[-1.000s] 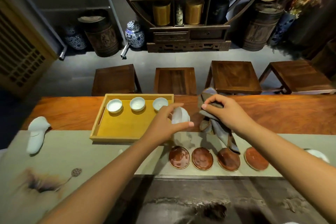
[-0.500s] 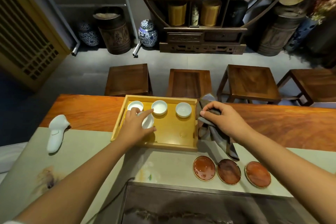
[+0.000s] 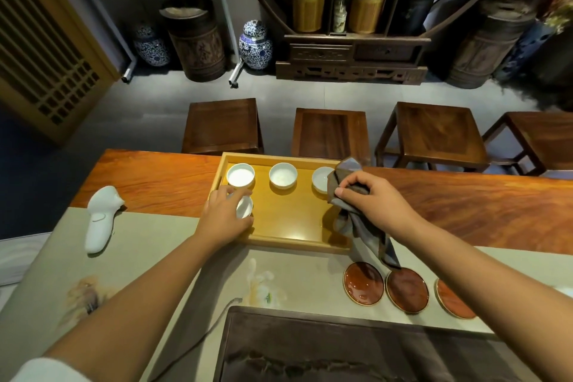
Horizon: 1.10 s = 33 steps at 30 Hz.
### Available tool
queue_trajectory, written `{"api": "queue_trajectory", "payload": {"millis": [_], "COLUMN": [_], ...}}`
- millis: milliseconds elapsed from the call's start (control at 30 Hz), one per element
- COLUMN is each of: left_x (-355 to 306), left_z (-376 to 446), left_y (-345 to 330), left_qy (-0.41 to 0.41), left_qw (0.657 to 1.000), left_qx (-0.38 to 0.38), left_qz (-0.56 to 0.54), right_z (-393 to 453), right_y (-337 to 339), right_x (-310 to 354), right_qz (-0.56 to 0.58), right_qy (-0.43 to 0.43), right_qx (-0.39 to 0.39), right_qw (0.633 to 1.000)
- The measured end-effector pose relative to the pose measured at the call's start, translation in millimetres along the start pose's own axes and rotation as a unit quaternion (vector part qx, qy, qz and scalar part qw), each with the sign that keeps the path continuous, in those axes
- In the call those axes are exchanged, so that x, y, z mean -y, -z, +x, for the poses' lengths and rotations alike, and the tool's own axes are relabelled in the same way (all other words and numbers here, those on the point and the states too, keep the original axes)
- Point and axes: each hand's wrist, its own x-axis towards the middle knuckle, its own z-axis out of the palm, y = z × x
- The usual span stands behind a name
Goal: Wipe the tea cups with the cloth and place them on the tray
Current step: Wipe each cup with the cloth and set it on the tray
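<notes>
Taking the tray as the landmark and reading from its left side: well to the left of it, a white handheld device lies on the surface, untouched. At the tray's near-left corner the left hand is curled around a fourth cup, fingers wrapped over its side, and the cup sits low over the tray floor just in front of the far-left cup. Whether its base is already touching the tray cannot be told — the hand hides the underside. Along the tray's far edge stand three cups in a row: the far-left one, the middle cup, and the right cup, which is partly covered by the cloth.

Over the tray's right edge the right hand is closed on the grey cloth, pinching it in a bunch so its tail hangs toward the coasters on the near side of the tray.

The step in hand looks like placing a wiped cup, starting a second row. The next move would call for setting the cup flat, opening the fingers without tipping it against its neighbour, then drawing the hand clear. No other unwiped cup can be made out with certainty to the tray's right.
</notes>
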Motion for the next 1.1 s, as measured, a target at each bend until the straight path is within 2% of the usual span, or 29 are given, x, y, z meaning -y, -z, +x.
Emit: {"api": "queue_trajectory", "payload": {"millis": [600,1100], "left_x": [6,-36], "left_z": [-3,-12], "left_y": [-3,10], "left_qy": [0.037,0.002], "left_qw": [0.999,0.999], "left_qx": [0.028,-0.035], "left_qz": [-0.015,0.000], "right_z": [-13,-30], "right_y": [5,31], "right_x": [-6,-17], "right_qz": [-0.022,0.000], "right_qy": [-0.007,-0.013], "right_qx": [-0.001,-0.026], "right_qw": [1.000,1.000]}}
